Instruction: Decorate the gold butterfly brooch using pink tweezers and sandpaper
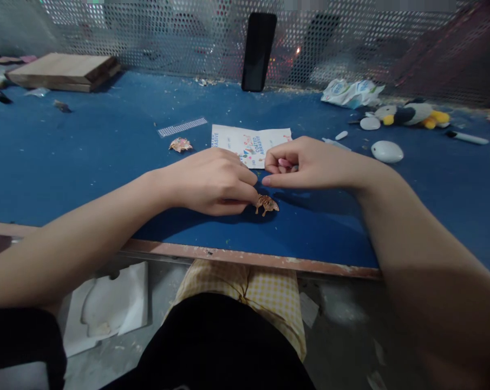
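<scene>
Copper-coloured ornament [266, 204]: small, brownish-gold, irregular in outline with short leg-like projections underneath. It lies on the blue desk [86, 157], near the front edge and between the two hands.

Left hand [212, 181]: palm down on the desk, fingers curled closed, thumb and forefinger tips pinched against the left side of the ornament.

Right hand [305, 163]: loosely curled, fingers folded inward toward the palm, forefinger extended toward the left hand. It sits just above and to the right of the ornament without touching it. Something small and pink shows between the folded fingers; what it is cannot be told.

Printed paper sheet [250, 143]: lies flat directly behind both hands, partly covered by them. A second copper-coloured piece [180, 144] lies to its left, with a pale dotted strip [182, 127] just behind that.

Desk surface: blue covering, dusted with light debris, worn reddish front edge. Right side carries a white oval object [386, 151], a plush toy [411, 115] and a crumpled packet [352, 93]. A wooden board [64, 71] lies at the far left.

Rear boundary: perforated metal screen [147, 32], with a dark phone [259, 51] propped upright against it.

Below the desk edge: checked yellow fabric over the person's lap.
</scene>
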A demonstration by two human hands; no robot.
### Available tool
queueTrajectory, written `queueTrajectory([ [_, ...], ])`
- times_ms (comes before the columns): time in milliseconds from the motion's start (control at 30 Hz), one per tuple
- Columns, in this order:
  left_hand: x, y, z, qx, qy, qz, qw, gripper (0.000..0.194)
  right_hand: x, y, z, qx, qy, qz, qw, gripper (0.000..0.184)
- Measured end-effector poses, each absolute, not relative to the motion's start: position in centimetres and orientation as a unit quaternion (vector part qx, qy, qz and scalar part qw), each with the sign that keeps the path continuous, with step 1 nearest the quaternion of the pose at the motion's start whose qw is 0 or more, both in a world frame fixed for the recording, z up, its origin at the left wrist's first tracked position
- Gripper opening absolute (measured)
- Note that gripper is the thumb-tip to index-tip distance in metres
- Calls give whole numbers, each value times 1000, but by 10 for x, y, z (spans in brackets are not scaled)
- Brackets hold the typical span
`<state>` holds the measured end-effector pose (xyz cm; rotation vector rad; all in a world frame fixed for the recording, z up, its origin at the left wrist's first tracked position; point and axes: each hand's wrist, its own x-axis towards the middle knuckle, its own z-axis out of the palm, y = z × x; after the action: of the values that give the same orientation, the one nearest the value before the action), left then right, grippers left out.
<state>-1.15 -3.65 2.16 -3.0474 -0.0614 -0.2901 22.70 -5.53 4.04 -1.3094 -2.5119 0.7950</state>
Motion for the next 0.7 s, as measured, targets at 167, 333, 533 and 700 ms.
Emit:
queueTrajectory([
  [167, -12, -36, 21, -994, -24, -100, 31, 28, 227, -56, 39, -443, -851, 266, 91, 30],
  [333, -10, -36, 18, -996, -32, -83, 30, 32, 227, -55, 38, -443, -850, 271, 90, 31],
  [533, -11, -39, 19, -995, -28, -76, 54, 32, 228, -53, 36, -431, -856, 268, 93, 33],
  [700, -7, -45, 21, -992, -26, -66, 103, 33, 227, -53, 36, -431, -858, 266, 92, 30],
])
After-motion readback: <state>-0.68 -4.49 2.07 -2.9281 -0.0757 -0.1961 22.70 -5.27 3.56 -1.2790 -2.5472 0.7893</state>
